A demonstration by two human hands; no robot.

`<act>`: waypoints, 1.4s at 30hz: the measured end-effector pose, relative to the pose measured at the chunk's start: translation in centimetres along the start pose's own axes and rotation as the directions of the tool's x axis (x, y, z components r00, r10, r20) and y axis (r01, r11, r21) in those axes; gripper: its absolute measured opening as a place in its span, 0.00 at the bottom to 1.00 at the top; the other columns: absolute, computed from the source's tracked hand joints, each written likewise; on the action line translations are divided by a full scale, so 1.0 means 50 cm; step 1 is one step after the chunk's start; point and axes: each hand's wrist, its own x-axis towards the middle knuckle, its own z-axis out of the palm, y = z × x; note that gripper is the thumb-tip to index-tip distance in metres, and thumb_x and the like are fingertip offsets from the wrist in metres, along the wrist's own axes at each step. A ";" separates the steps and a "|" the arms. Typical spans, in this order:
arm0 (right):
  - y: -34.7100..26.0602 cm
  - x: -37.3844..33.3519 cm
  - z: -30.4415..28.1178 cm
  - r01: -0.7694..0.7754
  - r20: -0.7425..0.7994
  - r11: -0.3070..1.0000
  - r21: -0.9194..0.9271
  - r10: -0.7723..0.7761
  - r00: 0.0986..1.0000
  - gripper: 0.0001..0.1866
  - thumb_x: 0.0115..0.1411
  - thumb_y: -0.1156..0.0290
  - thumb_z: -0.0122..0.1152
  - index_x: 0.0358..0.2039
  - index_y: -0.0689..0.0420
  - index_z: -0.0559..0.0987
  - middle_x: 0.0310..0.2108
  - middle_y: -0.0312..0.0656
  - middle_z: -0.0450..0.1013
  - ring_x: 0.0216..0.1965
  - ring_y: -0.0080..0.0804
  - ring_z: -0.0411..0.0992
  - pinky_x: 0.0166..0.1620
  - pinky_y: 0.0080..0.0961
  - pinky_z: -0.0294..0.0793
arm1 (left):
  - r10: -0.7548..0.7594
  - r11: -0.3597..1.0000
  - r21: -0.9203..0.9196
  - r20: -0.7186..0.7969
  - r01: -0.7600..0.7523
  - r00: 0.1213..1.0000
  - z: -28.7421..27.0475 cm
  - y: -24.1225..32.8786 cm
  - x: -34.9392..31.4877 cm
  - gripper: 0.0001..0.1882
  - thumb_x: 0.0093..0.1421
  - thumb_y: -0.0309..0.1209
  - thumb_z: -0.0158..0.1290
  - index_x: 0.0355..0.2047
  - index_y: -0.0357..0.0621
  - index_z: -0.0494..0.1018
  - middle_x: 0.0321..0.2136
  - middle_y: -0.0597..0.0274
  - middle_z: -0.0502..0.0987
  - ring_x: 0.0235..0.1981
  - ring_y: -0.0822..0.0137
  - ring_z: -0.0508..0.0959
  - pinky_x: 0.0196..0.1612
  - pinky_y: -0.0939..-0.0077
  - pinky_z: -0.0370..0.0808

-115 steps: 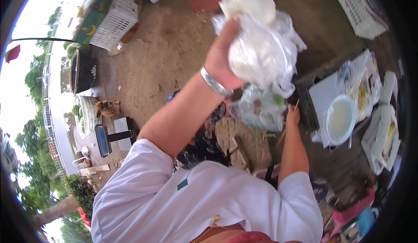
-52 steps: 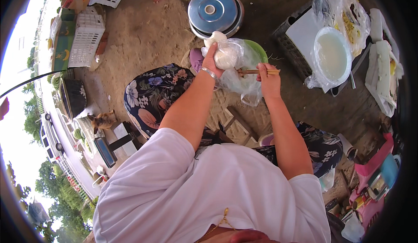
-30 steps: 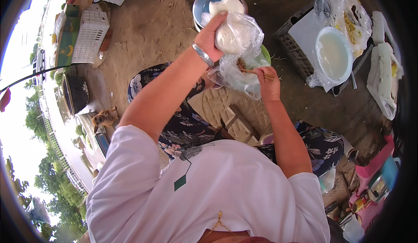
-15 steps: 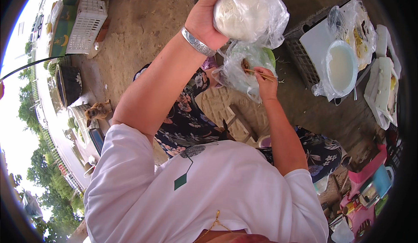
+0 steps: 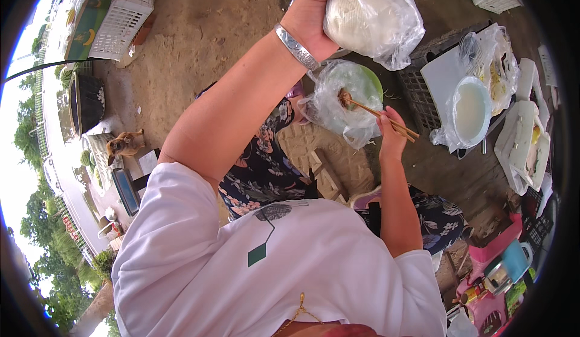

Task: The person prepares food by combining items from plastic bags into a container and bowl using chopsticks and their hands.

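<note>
My left hand (image 5: 315, 23), with a silver bangle on its wrist, is closed on a clear plastic bag (image 5: 406, 42) near the top. Inside the bag is a large, round, whitish thing (image 5: 356, 20) that looks like flatbread or a bun; I cannot tell which. Wooden chopsticks (image 5: 396, 125) are gripped in my right hand (image 5: 391, 133). Their tips touch a brown clump of food (image 5: 345, 98) in a plastic-lined green bowl (image 5: 374, 83), below and right of the left hand. The bag partly covers the left fingers.
At the right, a pale tub of whitish liquid (image 5: 471, 112) stands beside bagged food (image 5: 500, 71) and a dark crate (image 5: 422, 104). Opened foam boxes (image 5: 524, 147) lie farther right. A brown dog (image 5: 125, 144) is at the left, below a white crate (image 5: 122, 20).
My right hand has drawn back to the right with the chopsticks, now more slanted. My left hand still holds the bag, slightly farther right in view.
</note>
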 end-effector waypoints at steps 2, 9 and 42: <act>-0.087 -0.032 0.007 -0.003 -0.008 0.994 0.112 0.004 1.000 0.15 0.55 0.79 0.55 0.44 0.62 0.70 0.38 0.41 0.70 0.41 0.31 0.71 0.44 0.21 0.74 | -0.028 0.999 -0.023 0.005 0.028 1.000 0.002 0.004 0.000 0.28 0.57 0.43 0.50 0.51 0.37 0.62 0.47 0.52 0.71 0.49 0.57 0.70 0.54 0.56 0.65; -0.372 -0.161 -0.069 0.078 0.281 0.819 0.569 -0.283 0.917 0.13 0.53 0.81 0.55 0.40 0.54 0.73 0.36 0.41 0.70 0.38 0.40 0.72 0.35 0.23 0.76 | -0.003 1.000 0.001 -0.036 0.003 0.999 0.004 0.007 0.000 0.28 0.55 0.44 0.51 0.51 0.39 0.63 0.47 0.53 0.71 0.49 0.56 0.70 0.54 0.54 0.64; -0.556 -0.157 -0.172 -0.431 0.807 0.688 0.585 -0.437 0.397 0.06 0.45 0.75 0.58 0.18 0.65 0.78 0.24 0.57 0.70 0.22 0.43 0.71 0.20 0.26 0.72 | -0.124 0.986 0.103 -0.067 0.131 0.990 0.000 -0.033 0.032 0.28 0.57 0.47 0.46 0.52 0.39 0.62 0.48 0.53 0.70 0.50 0.55 0.69 0.55 0.55 0.63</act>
